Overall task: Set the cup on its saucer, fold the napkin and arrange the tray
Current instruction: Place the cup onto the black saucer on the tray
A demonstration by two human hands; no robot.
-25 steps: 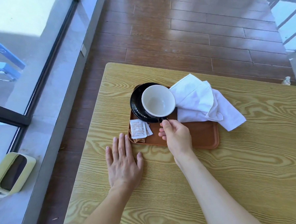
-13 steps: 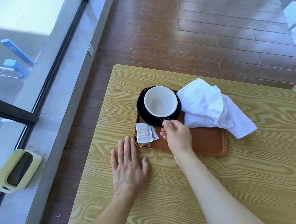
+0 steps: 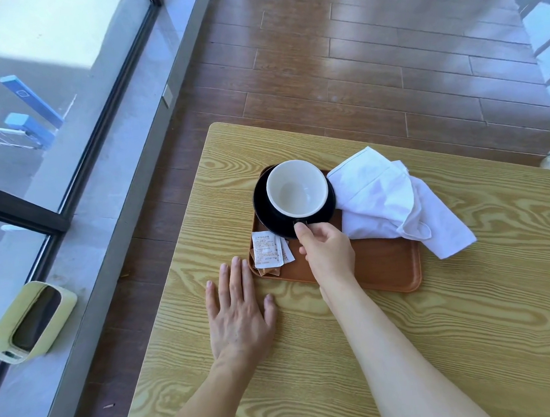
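Change: cup [image 3: 296,188] a second ago off-centre and tilted over the near-right part of the saucer [image 3: 262,205]; now close to centred over it, white bowl facing up, dark rim showing all round except where the napkin overlaps it. Whether fully seated or a hair above, cannot tell.
Left hand [image 3: 239,309]: flat on the worktop [image 3: 464,326], palm down, fingers spread, holding nothing; just in front of the tray's near-left corner, same place as a second ago.
Sachets [image 3: 268,250]: small paper packets in a loose overlapping pile at the tray's near-left corner, beside the saucer, untouched.
Saucer: black, on the far-left part of the tray, its far edge hanging slightly past the tray rim.
Right hand [image 3: 328,253]: thumb and fingers pinching the cup's dark handle at the near side of the cup, wrist over the tray.
Tray [image 3: 382,266]: brown, rectangular, on the worktop; near-right part bare.
Napkin [image 3: 391,199]: white cloth, crumpled and unfolded, left edge touching the saucer's right side, right end spilling off the tray onto the worktop.
Meaning for the task: first step judged nearly done, lacking only release of the handle; folding of the napkin not yet begun, sachets and napkin likely needing squaring up.
Risk: napkin edge by the saucer likely to drag it if pulled carelessly.
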